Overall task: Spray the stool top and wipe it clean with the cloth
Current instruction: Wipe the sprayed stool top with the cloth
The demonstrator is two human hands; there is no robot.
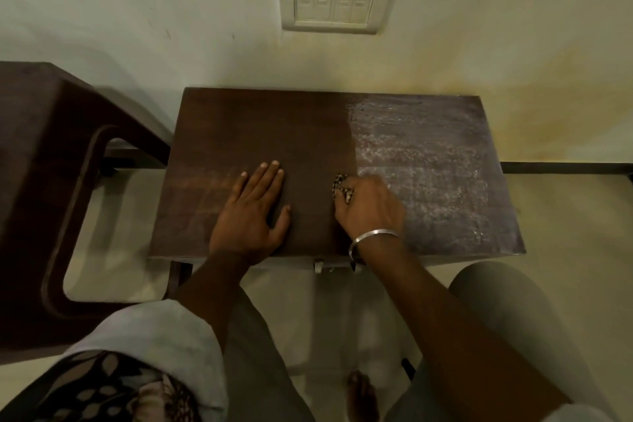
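The right grip (370,205) is clenched over a small bunched cloth with a dark-and-pale speckled pattern (340,187). Its fingers curl on top of the cloth and press it down onto the dark brown rectangular wooden stool top (260,127). Only a wad of the cloth shows at the fingertips, about midway across the top and towards its near edge. It looks soft, light and limp, so it should crumple to any shape. It is probably best kept balled under the palm, with downward pressure rather than a pinch doing the work. A silver bangle (371,238) circles that wrist. The left grip (255,212) is released, flat with straight fingers, and rests on the stool top just left of the cloth, likely steadying the stool. The top looks stiff and smooth, perhaps slick where wet. Right of the cloth a whitish film (421,161) covers the right half, while the left half looks dark and wiped.
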